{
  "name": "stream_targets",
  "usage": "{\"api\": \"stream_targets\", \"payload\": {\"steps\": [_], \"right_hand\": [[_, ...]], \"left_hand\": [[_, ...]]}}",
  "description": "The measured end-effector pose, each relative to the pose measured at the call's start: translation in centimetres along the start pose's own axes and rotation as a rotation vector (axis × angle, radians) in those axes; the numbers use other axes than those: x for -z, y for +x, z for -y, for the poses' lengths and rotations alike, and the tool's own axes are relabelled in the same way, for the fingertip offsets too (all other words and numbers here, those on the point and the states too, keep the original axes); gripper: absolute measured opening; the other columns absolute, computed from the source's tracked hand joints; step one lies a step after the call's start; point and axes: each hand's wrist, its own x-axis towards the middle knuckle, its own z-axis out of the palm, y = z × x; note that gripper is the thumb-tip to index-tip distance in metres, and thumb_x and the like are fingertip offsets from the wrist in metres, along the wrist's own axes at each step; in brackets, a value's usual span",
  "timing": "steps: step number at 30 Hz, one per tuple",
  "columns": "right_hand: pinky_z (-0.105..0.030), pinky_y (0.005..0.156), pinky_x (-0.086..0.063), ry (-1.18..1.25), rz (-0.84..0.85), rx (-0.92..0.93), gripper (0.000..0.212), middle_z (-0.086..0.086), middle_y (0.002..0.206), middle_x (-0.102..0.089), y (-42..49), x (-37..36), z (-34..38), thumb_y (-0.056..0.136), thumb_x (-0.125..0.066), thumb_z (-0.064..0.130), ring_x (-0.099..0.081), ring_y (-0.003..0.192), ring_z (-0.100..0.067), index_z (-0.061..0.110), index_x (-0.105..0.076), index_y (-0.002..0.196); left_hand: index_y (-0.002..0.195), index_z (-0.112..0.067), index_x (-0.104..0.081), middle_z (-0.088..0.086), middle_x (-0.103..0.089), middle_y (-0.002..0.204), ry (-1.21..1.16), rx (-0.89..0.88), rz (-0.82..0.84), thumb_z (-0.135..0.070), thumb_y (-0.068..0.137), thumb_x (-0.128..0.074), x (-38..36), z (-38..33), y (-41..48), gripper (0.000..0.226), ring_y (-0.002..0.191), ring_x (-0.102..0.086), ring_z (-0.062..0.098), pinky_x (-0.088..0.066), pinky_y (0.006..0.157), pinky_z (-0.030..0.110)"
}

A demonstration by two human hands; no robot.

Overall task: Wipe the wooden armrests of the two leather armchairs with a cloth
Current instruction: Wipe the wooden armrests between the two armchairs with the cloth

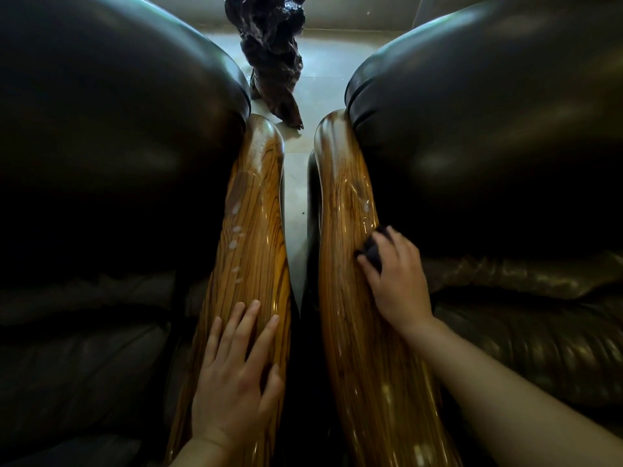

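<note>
Two dark leather armchairs stand side by side, the left armchair [111, 129] and the right armchair [488, 123]. Between them run two glossy wooden armrests. The left armrest [253, 224] carries several whitish spots along its middle. My left hand [236, 369] lies flat on its near part, fingers spread, holding nothing. The right armrest [347, 210] has a small whitish smear on its right side. My right hand [394, 274] presses a small dark cloth [372, 249] onto that armrest just below the smear. Most of the cloth is hidden under my fingers.
A narrow gap of pale floor [296, 203] separates the two armrests. Beyond them a dark, gnarled wood carving [273, 55] stands on the floor between the chair backs. Leather seat cushions [526, 332] lie low on either side.
</note>
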Motion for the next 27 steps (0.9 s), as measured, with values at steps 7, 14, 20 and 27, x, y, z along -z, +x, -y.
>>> {"api": "stream_targets", "payload": {"steps": [7, 14, 20, 27], "right_hand": [[-0.045, 0.122, -0.021, -0.040, -0.038, -0.043, 0.058, -0.007, 0.160, -0.032, 9.3, -1.3, 2.7, 0.100, -0.045, 0.050, -0.019, 0.151, -0.029, 0.018, -0.041, 0.149], [-0.046, 0.120, -0.028, -0.098, 0.124, 0.320, 0.054, 0.005, 0.159, -0.035, -0.3, 0.1, 1.0, 0.099, -0.038, 0.055, -0.021, 0.152, -0.017, 0.030, -0.041, 0.147], [-0.048, 0.119, -0.030, -0.086, 0.107, 0.268, 0.059, -0.002, 0.157, -0.039, 4.1, 0.8, 1.1, 0.097, -0.042, 0.053, -0.026, 0.149, -0.022, 0.024, -0.044, 0.148], [-0.043, 0.121, -0.023, -0.127, 0.013, 0.085, 0.045, 0.000, 0.153, -0.046, 13.7, -1.3, 5.0, 0.098, -0.051, 0.046, -0.028, 0.147, -0.029, 0.025, -0.055, 0.138]], "left_hand": [[0.152, -0.026, -0.031, 0.002, -0.024, 0.162, -0.040, 0.061, -0.033, -0.038, 0.089, -0.043, -0.1, 0.1, 0.0, 0.064, 0.151, -0.016, 0.021, -0.010, 0.122, 0.049], [0.150, -0.026, -0.037, 0.002, -0.025, 0.162, -0.071, 0.093, -0.004, -0.037, 0.088, -0.043, 0.3, 0.0, 0.0, 0.063, 0.151, -0.017, 0.022, -0.009, 0.122, 0.050], [0.149, -0.027, -0.036, 0.003, -0.029, 0.160, -0.085, 0.089, -0.010, -0.037, 0.087, -0.044, 0.5, -0.1, 0.1, 0.063, 0.150, -0.021, 0.023, -0.012, 0.121, 0.050], [0.151, -0.030, -0.031, 0.004, -0.030, 0.160, -0.073, 0.080, -0.034, -0.037, 0.087, -0.045, 0.2, 0.2, 0.2, 0.066, 0.150, -0.022, 0.023, -0.007, 0.123, 0.045]]}}
